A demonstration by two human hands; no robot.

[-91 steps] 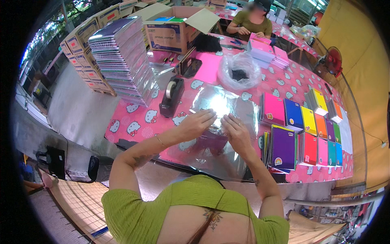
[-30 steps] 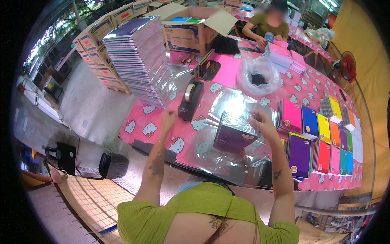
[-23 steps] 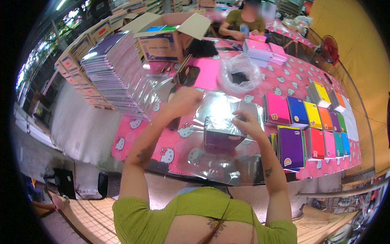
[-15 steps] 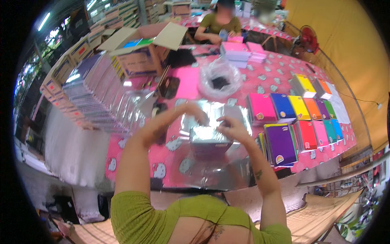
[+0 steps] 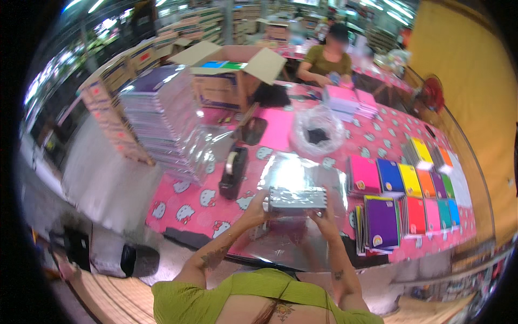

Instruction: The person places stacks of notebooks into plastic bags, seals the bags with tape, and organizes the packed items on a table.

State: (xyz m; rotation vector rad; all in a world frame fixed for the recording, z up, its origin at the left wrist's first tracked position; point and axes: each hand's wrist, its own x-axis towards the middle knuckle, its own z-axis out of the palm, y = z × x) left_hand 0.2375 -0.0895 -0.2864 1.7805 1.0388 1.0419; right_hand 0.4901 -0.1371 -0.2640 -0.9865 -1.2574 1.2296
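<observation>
A small stack of notebooks [image 5: 297, 200], shiny as if covered in clear film, stands over a clear plastic sheet [image 5: 283, 168] in front of me. My left hand [image 5: 260, 208] grips the stack's left side. On its right side my right hand [image 5: 322, 218] holds it, fingers closed around the edge. The stack's front hides part of the sheet, and the covers are washed out by glare. A black tape dispenser [image 5: 233, 174] sits left of the sheet.
A tall pile of wrapped notebooks [image 5: 158, 110] and an open carton [image 5: 218, 90] stand at the left. Colourful notebooks [image 5: 381, 218] lie in rows at the right. A clear bag [image 5: 319, 135] rests beyond the sheet. Across the table, a co-worker [image 5: 326, 62] handles pink-topped stacks [image 5: 341, 97].
Both hands have come off the top of the stack, moved nearer to me and taken hold of its two sides. The view has shifted, and the tape dispenser now shows fully.
</observation>
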